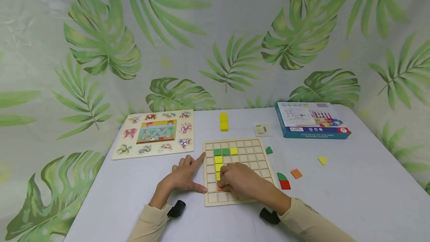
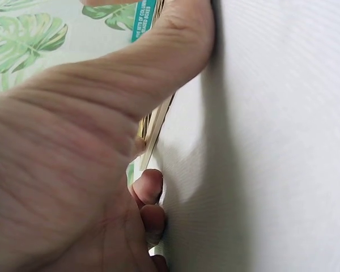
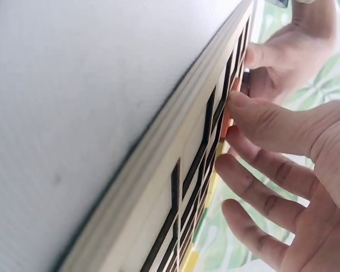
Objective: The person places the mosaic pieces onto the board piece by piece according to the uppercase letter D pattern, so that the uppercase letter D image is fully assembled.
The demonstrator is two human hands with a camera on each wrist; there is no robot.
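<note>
— Head view, centre-low of frame: right hand (image 1: 239, 179) laid flat over wooden grid board (image 1: 237, 170), fingers nearly straight, pressing an orange tile (image 1: 220, 188) into a cell near lower left of board. Nothing gripped. Left hand (image 1: 186, 176) beside board's left edge, index and thumb spread straight against it, other fingers loosely bent, holding nothing.

— Noted. Risks?

— Judged likely: tile seated crooked and jammed on a cell wall if pressed unevenly; board sliding toward right of frame if left hand's bracing slackened; yellow tiles (image 1: 218, 163) just above nudged out by the knuckles.

— Spare pieces?

— Lay apart at right of board: green-and-red pair (image 1: 283, 181), orange square (image 1: 296, 173), yellow piece (image 1: 322, 160), small green one (image 1: 269, 150). Yellow block (image 1: 224, 121) upper centre, blue box (image 1: 310, 120) upper right, animal puzzle (image 1: 155, 132) upper left.

— Hidden?

— Most of orange tile under the fingers; seated or not, could not tell. Left wrist view nearly all palm and table. Right wrist view showed board edge-on, fingertips (image 3: 241, 105) on orange sliver only.
</note>
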